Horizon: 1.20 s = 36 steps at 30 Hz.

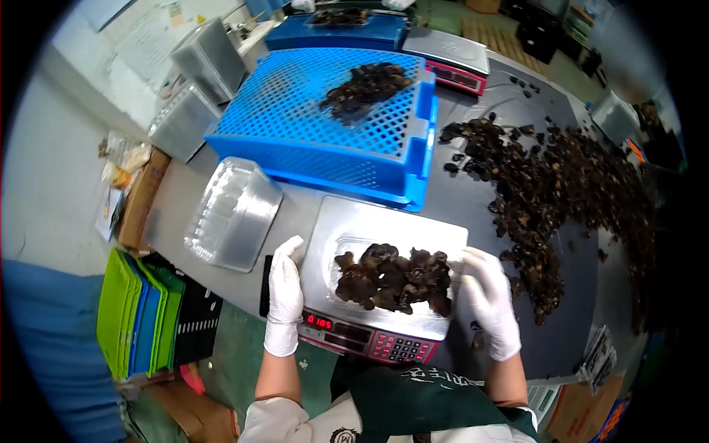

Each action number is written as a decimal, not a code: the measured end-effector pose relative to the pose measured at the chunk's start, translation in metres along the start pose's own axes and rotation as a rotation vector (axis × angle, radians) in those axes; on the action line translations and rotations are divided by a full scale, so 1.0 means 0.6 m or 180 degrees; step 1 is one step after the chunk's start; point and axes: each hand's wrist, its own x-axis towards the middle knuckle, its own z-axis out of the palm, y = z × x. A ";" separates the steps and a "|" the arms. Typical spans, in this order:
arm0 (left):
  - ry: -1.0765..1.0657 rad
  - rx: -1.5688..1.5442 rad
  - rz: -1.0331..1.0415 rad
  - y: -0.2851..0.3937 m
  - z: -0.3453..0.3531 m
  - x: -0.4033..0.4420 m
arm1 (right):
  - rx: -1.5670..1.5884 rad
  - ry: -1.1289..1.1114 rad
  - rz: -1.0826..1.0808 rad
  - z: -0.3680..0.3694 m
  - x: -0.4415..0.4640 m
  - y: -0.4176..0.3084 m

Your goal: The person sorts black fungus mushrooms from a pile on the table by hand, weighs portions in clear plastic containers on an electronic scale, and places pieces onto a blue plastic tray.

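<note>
Dark brown, ruffled fungus pieces (395,279) lie in a clear plastic tray on the silver pan of a weighing scale (354,214). The scale's red display reads 0.185. My left hand (285,292), in a white glove, is beside the left edge of the pan, its fingers pointing up and holding nothing. On the other side my right hand (491,299), also gloved, is at the right edge of the pan, fingers apart and empty. The fungus lies between the two hands, touched by neither.
An upturned blue crate (317,159) behind the scale bears more fungus. Stacked clear trays (235,214) stand at the left. A large fungus heap (539,192) spreads over the right side of the table (443,196). Behind is a second scale (447,55); coloured crates (140,317) stand lower left.
</note>
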 end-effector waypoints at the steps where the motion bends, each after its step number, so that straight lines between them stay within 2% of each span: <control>1: 0.0104 0.0030 -0.0047 -0.004 -0.013 0.000 | -0.0018 0.0041 0.0179 -0.010 -0.014 0.012; 4: 0.0364 0.0193 -0.0189 -0.010 -0.039 -0.006 | -0.0067 0.0051 0.0726 -0.023 -0.064 0.050; 6: -0.0026 0.0099 -0.0455 -0.006 -0.050 -0.011 | 0.0158 0.0021 0.1030 -0.020 -0.089 0.057; 7: 0.0021 0.0128 -0.0387 -0.010 -0.040 -0.014 | 0.0359 -0.0024 0.1360 -0.016 -0.100 0.057; 8: -0.0216 0.0358 -0.0374 -0.009 -0.034 -0.019 | 0.0556 -0.0058 0.1693 -0.012 -0.108 0.055; 9: -0.0557 0.0455 -0.0642 -0.002 -0.026 -0.023 | 0.0788 -0.0150 0.1978 -0.008 -0.113 0.053; 10: -0.0911 0.0546 -0.0895 0.004 -0.019 -0.026 | 0.0765 -0.0283 0.1962 -0.003 -0.114 0.049; 11: -0.1063 0.0593 -0.0607 -0.003 -0.007 -0.028 | 0.0709 -0.0456 0.1997 0.001 -0.105 0.032; 14: -0.1239 0.0718 -0.0334 -0.008 0.019 -0.024 | 0.0423 -0.0780 0.1867 0.024 -0.099 0.030; 19: -0.1352 -0.0765 -0.1407 -0.023 0.042 -0.003 | 0.1065 -0.0312 0.1839 0.046 -0.071 0.063; 23: -0.1122 -0.1294 -0.1255 0.008 0.059 0.075 | 0.1465 0.0111 0.1536 0.023 0.041 0.072; 24: -0.1025 -0.1529 -0.1149 0.000 0.072 0.098 | 0.1306 0.0192 0.1251 0.019 0.076 0.078; 27: -0.0917 -0.1808 -0.1092 0.002 0.106 0.166 | 0.1148 0.0348 0.1042 0.011 0.178 0.114; 30: -0.0823 -0.1876 -0.1027 0.004 0.141 0.221 | 0.1358 0.0384 0.0862 0.010 0.266 0.171; 32: -0.0747 -0.1731 -0.1113 -0.008 0.164 0.254 | 0.1325 0.0441 0.0982 0.015 0.315 0.202; 33: -0.0794 -0.1808 -0.1231 -0.011 0.168 0.268 | 0.1013 0.0685 0.0662 0.027 0.339 0.232; 34: -0.0849 -0.1876 -0.1356 -0.013 0.169 0.280 | 0.1070 0.0564 0.1014 0.031 0.362 0.245; 36: -0.0840 -0.1862 -0.1455 -0.004 0.173 0.296 | 0.1406 0.0652 0.1084 0.049 0.392 0.276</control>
